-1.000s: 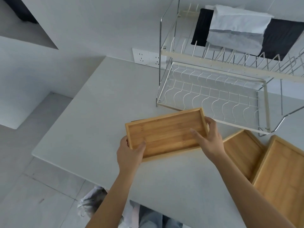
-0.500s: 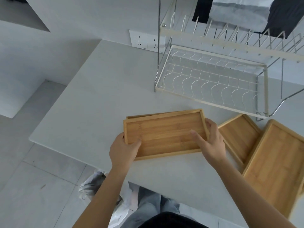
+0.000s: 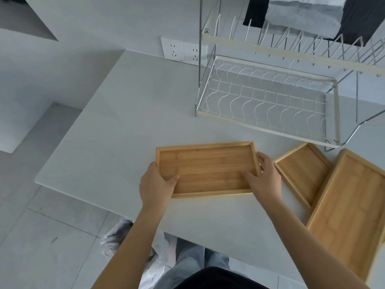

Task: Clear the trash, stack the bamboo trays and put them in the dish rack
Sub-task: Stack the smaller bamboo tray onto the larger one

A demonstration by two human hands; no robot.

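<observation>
A bamboo tray lies flat near the table's middle, squared on top of another tray whose edge barely shows beneath it. My left hand grips its left short end, thumb inside the rim. My right hand grips the right end the same way. To the right lie a small bamboo tray and a larger bamboo tray, both angled, the larger overlapping the small one's edge. The wire dish rack stands behind, its lower tier bare.
The grey table ends at a front-left edge over tiled floor. A white plastic bag sits on the floor by my legs. Wall sockets sit behind the rack. Black and grey cloths lie on the rack's upper tier.
The held tray has come down and lined up on the tray beneath, which stuck out behind it earlier. Both hands stay on its ends. The view has tilted downward.
</observation>
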